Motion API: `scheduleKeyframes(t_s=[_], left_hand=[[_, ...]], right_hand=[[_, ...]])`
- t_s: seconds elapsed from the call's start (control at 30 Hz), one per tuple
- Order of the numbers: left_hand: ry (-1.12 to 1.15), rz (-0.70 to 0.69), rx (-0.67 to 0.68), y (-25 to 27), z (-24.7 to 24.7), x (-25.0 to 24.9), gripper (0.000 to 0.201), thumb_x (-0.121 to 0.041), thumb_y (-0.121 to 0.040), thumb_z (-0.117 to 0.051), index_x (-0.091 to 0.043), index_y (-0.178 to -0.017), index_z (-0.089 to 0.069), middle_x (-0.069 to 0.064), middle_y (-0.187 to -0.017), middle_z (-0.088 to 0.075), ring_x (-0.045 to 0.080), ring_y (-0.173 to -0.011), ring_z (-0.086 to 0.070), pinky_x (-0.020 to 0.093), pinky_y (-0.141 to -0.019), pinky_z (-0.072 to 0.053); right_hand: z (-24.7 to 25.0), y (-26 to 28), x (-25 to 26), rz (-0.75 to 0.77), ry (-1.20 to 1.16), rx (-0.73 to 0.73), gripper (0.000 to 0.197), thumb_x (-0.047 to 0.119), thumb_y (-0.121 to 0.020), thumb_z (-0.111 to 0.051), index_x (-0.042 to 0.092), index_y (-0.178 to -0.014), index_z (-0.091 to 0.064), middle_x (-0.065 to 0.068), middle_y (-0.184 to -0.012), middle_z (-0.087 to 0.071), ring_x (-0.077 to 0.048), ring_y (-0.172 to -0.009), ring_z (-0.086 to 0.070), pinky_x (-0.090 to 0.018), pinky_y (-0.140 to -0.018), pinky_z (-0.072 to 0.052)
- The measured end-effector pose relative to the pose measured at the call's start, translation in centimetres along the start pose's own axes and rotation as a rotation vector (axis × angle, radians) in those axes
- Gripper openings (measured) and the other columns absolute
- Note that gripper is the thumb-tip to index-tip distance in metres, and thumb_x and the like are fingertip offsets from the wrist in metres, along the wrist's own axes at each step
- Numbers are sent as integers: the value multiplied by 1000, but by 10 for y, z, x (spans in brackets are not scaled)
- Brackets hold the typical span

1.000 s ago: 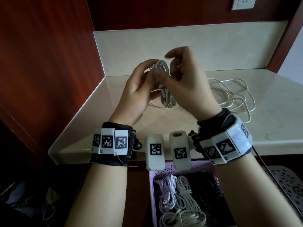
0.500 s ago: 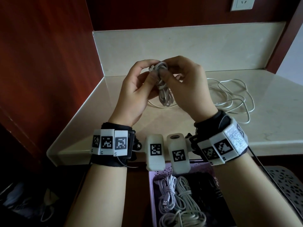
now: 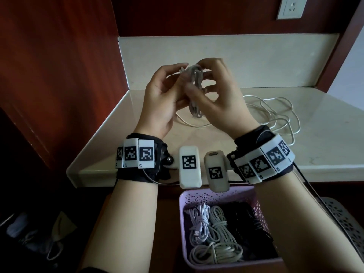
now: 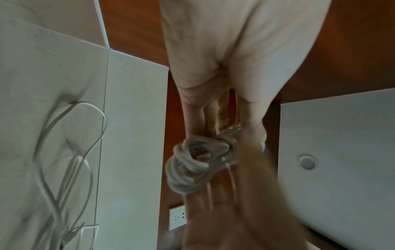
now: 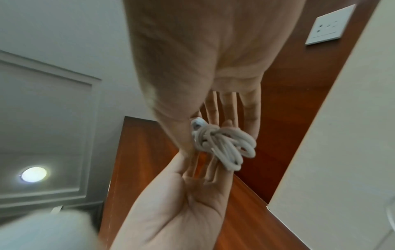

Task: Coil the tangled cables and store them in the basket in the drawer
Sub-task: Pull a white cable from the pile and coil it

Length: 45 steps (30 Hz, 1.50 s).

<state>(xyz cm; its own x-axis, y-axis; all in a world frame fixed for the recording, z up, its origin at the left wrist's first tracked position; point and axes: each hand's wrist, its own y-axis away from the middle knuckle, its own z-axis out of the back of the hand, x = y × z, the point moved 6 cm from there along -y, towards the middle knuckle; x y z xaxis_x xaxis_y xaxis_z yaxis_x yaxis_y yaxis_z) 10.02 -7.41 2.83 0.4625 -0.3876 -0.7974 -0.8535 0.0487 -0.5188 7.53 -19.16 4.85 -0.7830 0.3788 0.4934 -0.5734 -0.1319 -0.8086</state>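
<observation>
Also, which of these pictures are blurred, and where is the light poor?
Head view: sharp on the hands and the coil, but the lower left corner is very dark. Left wrist view: the right hand is smeared by motion blur, and the loose cable is soft. Right wrist view: the coil is fairly sharp; the lamp glares.

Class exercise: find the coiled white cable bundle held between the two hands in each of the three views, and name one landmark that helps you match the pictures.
Head: the coiled white cable bundle sits upper centre, between both hands, above the counter.
Left wrist: the bundle lies centre, below the fingers, somewhat blurred.
Right wrist: the bundle lies centre, at the fingertips.
Shared landmark: the white wall socket, lower centre in the left wrist view, top right in the right wrist view.
</observation>
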Motion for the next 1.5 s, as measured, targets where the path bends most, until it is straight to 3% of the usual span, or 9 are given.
scheduleKeyframes(t_s=[0.27,0.4,0.7,0.83,1.03,1.17,1.27,1.33,1.5], left_hand=[[-24,188,86,12,-14,1,29,-4,-86,-64,-15,-111,-56,11,-96,-65,34,-97,-64,48,-85,-55],[-132,332,67,27,-19,10,13,-15,-96,-53,-7,-102,-62,9,-92,-68,28,-85,-68,46,-81,-56],[-381,394,-42,70,-31,18,19,1,-92,-54,-15,-86,-63,0,-82,-65,8,-69,-65,18,-62,-54],[-483,623,33,103,-38,38,24,8,-93,-48,-10,-85,-62,-4,-64,-67,7,-62,-63,19,-59,-54],[-423,910,22,150,-39,60,22,7,-96,-42,-1,-83,-57,5,-55,-68,12,-48,-66,23,-53,-56],[-531,990,3,161,-41,74,22,6,-96,-44,1,-80,-58,6,-51,-66,11,-43,-64,21,-44,-53],[-764,1048,44,166,-35,91,10,-7,-89,-63,2,-85,-65,9,-69,-73,15,-59,-69,23,-57,-56],[-1106,1052,202,166,-29,104,27,-25,-83,-72,1,-91,-71,12,-88,-74,23,-72,-67,28,-68,-53],[-1276,1147,463,166,-35,126,31,-33,-79,-74,-6,-96,-74,10,-95,-74,22,-69,-60,23,-60,-45]], right_hand=[[17,21,-27,-290,-193,128,59,-1,-86,-63,23,-137,-42,4,-114,-51,-5,-87,-67,-20,-78,-53],[20,41,-36,-400,-289,205,57,-4,-88,-59,15,-139,-42,7,-114,-58,0,-80,-63,-21,-79,-51],[46,87,-24,-585,-546,395,40,5,-86,-62,9,-124,-54,1,-97,-72,-13,-85,-67,-29,-72,-55],[46,122,-17,-680,-387,612,33,7,-79,-72,5,-107,-56,-15,-89,-63,-18,-68,-59,-25,-55,-49],[36,173,-32,-838,-405,803,32,1,-82,-67,9,-112,-58,-12,-98,-67,-22,-86,-63,-28,-63,-51],[38,192,-39,-917,-354,872,19,6,-84,-67,15,-100,-61,0,-79,-69,-9,-61,-64,-21,-52,-52],[31,205,-51,-964,-246,1016,19,10,-85,-68,4,-102,-62,-14,-90,-71,-24,-77,-67,-36,-78,-59],[25,211,-60,-908,-84,1160,29,20,-81,-72,7,-106,-65,-17,-104,-69,-31,-93,-65,-49,-93,-51],[29,223,-77,-639,345,1526,61,31,-84,-68,31,-140,-42,10,-115,-56,-10,-103,-51,-31,-94,-40]])
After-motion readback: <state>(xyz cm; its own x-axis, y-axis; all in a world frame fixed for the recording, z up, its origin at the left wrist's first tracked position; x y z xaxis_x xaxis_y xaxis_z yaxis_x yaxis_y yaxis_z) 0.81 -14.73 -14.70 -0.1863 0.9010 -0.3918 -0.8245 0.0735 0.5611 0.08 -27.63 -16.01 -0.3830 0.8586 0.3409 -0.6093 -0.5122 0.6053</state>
